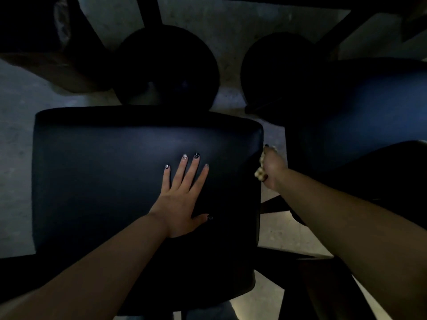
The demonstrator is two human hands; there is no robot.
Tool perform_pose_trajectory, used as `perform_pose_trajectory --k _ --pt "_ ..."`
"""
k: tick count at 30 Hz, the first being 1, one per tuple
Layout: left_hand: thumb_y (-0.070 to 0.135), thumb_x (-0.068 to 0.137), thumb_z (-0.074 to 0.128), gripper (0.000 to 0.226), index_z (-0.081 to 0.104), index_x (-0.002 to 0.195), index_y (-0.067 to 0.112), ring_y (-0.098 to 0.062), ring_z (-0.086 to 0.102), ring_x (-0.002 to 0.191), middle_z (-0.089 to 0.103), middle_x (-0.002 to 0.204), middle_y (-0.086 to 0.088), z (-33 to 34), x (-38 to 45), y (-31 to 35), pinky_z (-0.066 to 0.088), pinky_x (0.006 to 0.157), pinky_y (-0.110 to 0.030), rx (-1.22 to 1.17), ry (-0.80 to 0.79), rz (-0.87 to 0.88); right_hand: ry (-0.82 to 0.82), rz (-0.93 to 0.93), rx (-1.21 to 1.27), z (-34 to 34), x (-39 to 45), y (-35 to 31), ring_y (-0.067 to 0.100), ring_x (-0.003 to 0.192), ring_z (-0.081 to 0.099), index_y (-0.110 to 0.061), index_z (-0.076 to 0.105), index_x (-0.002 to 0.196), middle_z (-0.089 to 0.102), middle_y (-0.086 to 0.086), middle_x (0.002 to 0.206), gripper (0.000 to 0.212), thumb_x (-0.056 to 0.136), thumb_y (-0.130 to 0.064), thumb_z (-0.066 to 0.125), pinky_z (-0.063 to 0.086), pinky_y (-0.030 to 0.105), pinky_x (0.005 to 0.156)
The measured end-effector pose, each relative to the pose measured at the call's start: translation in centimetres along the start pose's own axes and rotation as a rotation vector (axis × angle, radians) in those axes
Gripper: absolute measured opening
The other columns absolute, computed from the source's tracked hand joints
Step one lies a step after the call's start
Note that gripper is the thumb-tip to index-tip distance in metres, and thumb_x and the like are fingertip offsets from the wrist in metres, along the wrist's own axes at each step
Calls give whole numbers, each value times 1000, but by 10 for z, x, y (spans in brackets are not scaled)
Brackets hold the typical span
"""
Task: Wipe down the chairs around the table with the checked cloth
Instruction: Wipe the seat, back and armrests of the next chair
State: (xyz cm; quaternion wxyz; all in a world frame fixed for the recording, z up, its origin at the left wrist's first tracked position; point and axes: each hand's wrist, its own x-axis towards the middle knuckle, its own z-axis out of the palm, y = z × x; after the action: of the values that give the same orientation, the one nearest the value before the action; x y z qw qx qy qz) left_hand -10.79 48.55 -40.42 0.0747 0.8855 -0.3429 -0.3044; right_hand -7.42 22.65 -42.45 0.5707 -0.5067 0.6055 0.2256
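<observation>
Two bare arms reach out from the bottom edge, and they are the closest things to see. On the left side, the left hand lies flat on the dark seat of a chair. Its fingers are straight and spread out, and it holds nothing. The nails are painted, some dark and some shiny. The seat is big, dark and smooth, and it spreads out far to the left of this hand.

Past the fingertips of the left hand sits a round black base on the grey floor.

To the right, the right hand is at the right edge of the same seat. It is curled around the checked cloth and grips it. Only a small pale bunch of the cloth shows, squeezed between the hand and the side of the seat.

Right of that hand stands another dark chair, and a second round base sits beyond it.
</observation>
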Motion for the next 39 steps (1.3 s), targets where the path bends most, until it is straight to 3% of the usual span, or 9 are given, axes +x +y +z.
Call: perform_pose_trajectory --k 5,8,10,13,17,23,29,33,39 --pt "56 84 57 103 -7 155 17 -19 -29 144 -35 156 1 -9 -9 -14 -11 115 -51 -171 89 47 147 -218 -98 12 7 -30 18 62 50 -10 57 82 51 2 71 39 100 -39 37 43 30 60" --pt "52 91 42 83 3 155 17 -18 -26 145 -30 157 0 -12 -18 -28 -14 108 -61 -174 198 -97 214 -483 -342 28 7 -60 16 58 49 -9 60 82 52 0 67 29 94 -32 48 38 23 49" --pt "54 95 30 76 -3 154 19 -17 -30 144 -32 156 0 -10 -24 -43 -15 108 -61 -216 205 -223 158 -608 -634 38 3 -71 19 64 54 -11 57 80 57 3 75 29 94 -35 48 35 24 48" --pt "62 93 17 76 -19 149 26 -16 -36 140 -36 154 -2 1 -38 -68 -9 115 -56 -227 184 -292 60 -648 -1016 58 -4 -80 29 89 60 -16 58 97 60 10 97 32 96 -43 40 41 27 67" --pt "58 93 24 85 -6 153 7 -22 -26 145 -22 159 -9 16 -56 -77 -2 117 -50 -249 295 -409 44 -656 -1259 104 -12 -90 34 104 58 -13 57 113 58 18 120 42 99 -42 30 37 28 73" --pt "50 94 29 80 7 153 1 -29 -12 149 -4 162 -16 32 -82 -88 4 119 -52 -275 437 -585 52 -721 -1274 171 -20 -89 28 84 54 -6 58 120 61 19 117 52 91 -45 40 34 27 63" --pt "50 94 28 80 7 154 2 -29 -9 149 0 162 -15 41 -104 -92 2 120 -48 -295 461 -675 -170 -855 -1249 266 -55 -72 35 103 58 -16 59 102 61 17 114 34 87 -40 40 39 31 76" --pt "53 91 31 86 7 152 -2 -32 -5 149 4 161 -21 33 -97 -85 1 120 -47 -369 485 -821 -227 -936 -1292 322 -77 -55 33 109 56 -17 55 127 58 16 125 47 92 -41 36 41 33 84" --pt "57 86 42 94 12 152 -3 -34 1 149 7 161 -21 41 -111 -92 6 121 -46 -431 570 -925 -229 -1066 -1448 399 -105 -38 35 113 55 -11 60 121 59 16 124 43 96 -37 36 37 29 82"
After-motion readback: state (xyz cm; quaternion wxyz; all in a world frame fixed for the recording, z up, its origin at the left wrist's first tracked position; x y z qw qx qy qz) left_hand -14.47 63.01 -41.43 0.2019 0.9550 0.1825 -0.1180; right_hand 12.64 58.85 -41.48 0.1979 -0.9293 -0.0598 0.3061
